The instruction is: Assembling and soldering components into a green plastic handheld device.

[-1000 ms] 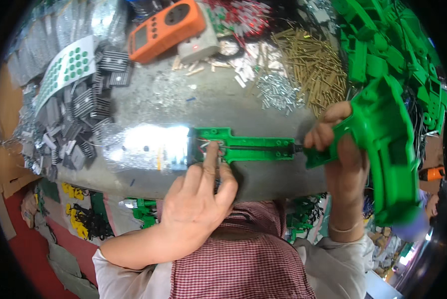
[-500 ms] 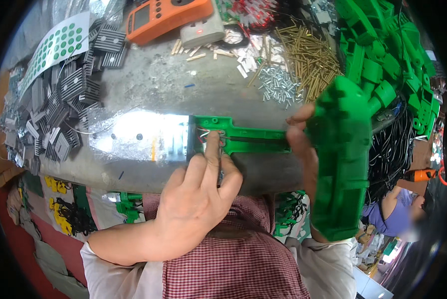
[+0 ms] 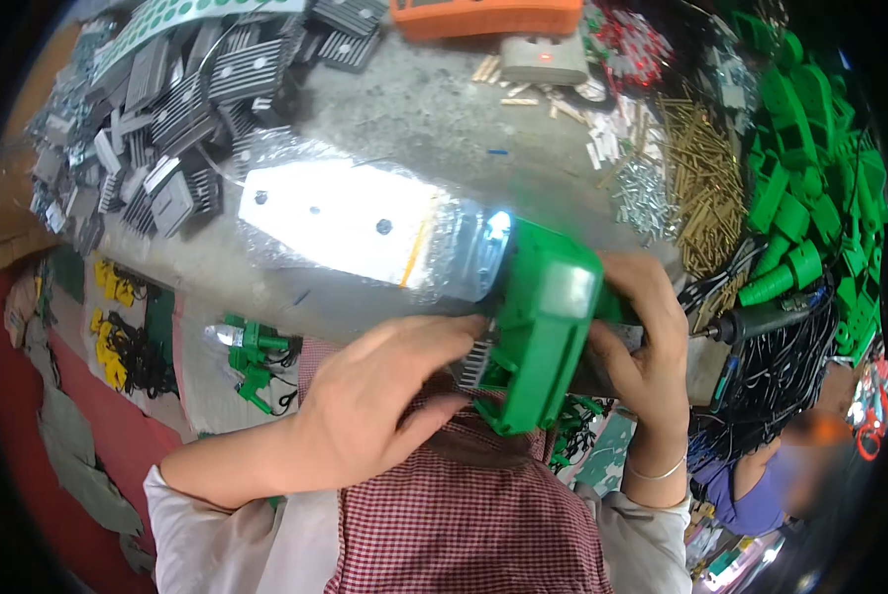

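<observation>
A tool with a green plastic housing (image 3: 548,327) and a flat shiny metal plate (image 3: 340,223) in clear wrap lies across the table's near edge. The plate has several holes and a yellow-orange stripe. My right hand (image 3: 652,337) curls round the handle side of the housing. My left hand (image 3: 379,396) has its fingers and thumb closed against the housing's near left side. Between them a grey ribbed piece (image 3: 474,363) shows against the green plastic. The inside of the housing is hidden, and I cannot tell whether its shells meet fully.
Grey ribbed blocks (image 3: 181,109) heap at the left. Brass-coloured pins (image 3: 701,178), silver screws (image 3: 647,198) and white pieces (image 3: 617,129) lie at the back right. Green shells (image 3: 800,198) pile far right, beside black cables (image 3: 776,366) and a dark driver (image 3: 761,322). An orange meter (image 3: 483,18) stands behind.
The green shell in my right hand has come down left onto the tool. My left hand has left the wires and now grips the housing's side. The view has shifted.
</observation>
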Demonstrator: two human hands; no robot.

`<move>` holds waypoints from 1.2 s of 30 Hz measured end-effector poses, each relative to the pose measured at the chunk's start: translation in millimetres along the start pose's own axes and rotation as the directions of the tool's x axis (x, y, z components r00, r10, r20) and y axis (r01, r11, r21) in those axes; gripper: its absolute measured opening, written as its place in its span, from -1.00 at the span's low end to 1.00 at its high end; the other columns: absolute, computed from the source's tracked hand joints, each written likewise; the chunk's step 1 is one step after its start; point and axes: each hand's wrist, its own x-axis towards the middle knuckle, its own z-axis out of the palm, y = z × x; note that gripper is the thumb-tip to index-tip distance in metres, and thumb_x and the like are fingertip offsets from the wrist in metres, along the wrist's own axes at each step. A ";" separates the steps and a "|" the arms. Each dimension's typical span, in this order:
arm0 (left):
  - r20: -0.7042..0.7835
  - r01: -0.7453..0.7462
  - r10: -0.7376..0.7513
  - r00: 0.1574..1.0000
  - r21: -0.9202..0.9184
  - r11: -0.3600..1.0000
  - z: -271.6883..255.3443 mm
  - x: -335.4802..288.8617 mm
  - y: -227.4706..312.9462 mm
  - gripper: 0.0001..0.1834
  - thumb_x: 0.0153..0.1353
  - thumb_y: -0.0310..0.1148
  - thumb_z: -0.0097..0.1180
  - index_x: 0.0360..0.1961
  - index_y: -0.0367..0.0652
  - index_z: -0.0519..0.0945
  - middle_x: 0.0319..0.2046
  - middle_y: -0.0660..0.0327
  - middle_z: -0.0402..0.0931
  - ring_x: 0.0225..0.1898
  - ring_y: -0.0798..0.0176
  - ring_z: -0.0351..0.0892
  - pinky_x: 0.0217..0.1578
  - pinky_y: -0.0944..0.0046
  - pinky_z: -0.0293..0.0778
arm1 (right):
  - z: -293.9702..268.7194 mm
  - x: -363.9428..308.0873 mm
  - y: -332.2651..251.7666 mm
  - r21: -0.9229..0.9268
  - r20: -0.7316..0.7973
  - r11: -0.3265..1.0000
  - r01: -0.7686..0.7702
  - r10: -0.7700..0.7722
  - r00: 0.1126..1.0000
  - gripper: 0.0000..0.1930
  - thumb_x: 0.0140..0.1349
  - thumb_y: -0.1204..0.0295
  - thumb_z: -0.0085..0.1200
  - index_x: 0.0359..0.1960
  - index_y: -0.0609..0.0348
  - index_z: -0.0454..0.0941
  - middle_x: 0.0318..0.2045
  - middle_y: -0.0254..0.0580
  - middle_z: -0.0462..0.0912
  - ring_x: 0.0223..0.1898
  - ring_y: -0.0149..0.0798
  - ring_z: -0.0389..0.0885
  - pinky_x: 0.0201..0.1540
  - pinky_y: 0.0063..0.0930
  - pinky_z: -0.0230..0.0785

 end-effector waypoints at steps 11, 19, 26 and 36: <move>-0.038 -0.102 0.101 0.994 -0.010 0.995 -1.8 7.1 -16.9 -0.47 -0.11 -0.49 0.34 -0.02 -0.33 0.57 -0.17 0.02 0.55 -0.20 -0.04 0.57 -0.21 0.11 0.53 | 14.4 -1.7 -11.1 -0.205 -0.060 0.978 0.024 -0.037 0.998 -0.55 0.03 0.64 0.21 0.05 0.31 0.55 -0.04 0.06 0.60 -0.01 0.11 0.60 0.09 -0.20 0.43; -0.073 -0.164 0.164 0.984 0.004 0.986 3.4 8.7 -25.4 -0.56 -0.04 -0.42 0.31 -0.08 -0.36 0.63 -0.28 0.04 0.58 -0.33 0.00 0.58 -0.31 0.13 0.53 | 23.4 -4.1 -37.2 0.061 -0.148 0.998 -0.013 0.022 0.989 -0.62 0.17 0.33 0.19 0.00 0.23 0.61 0.10 0.07 0.52 0.24 0.16 0.38 0.29 0.03 0.20; -0.065 -0.145 0.146 0.987 0.009 0.989 11.8 4.3 -22.2 -0.53 -0.15 -0.45 0.34 -0.12 -0.33 0.61 -0.26 0.06 0.57 -0.27 -0.02 0.60 -0.25 0.12 0.55 | 37.6 -5.5 -46.4 0.015 0.060 0.986 0.166 -0.167 0.984 -0.81 0.17 0.16 0.17 -0.47 -0.08 0.63 0.01 -0.22 0.61 0.21 0.04 0.36 0.40 0.29 -0.30; -0.131 -0.097 0.089 0.987 -0.053 0.994 29.6 5.8 -16.2 -0.47 -0.21 -0.48 0.35 -0.08 -0.29 0.60 -0.28 0.12 0.53 -0.30 0.03 0.56 -0.30 0.13 0.54 | 35.6 -9.4 -45.1 -0.030 0.032 0.994 0.101 -0.100 0.994 -0.65 0.32 0.05 0.03 -0.54 -0.07 0.62 -0.06 -0.29 0.64 0.27 0.00 0.29 0.43 0.24 -0.33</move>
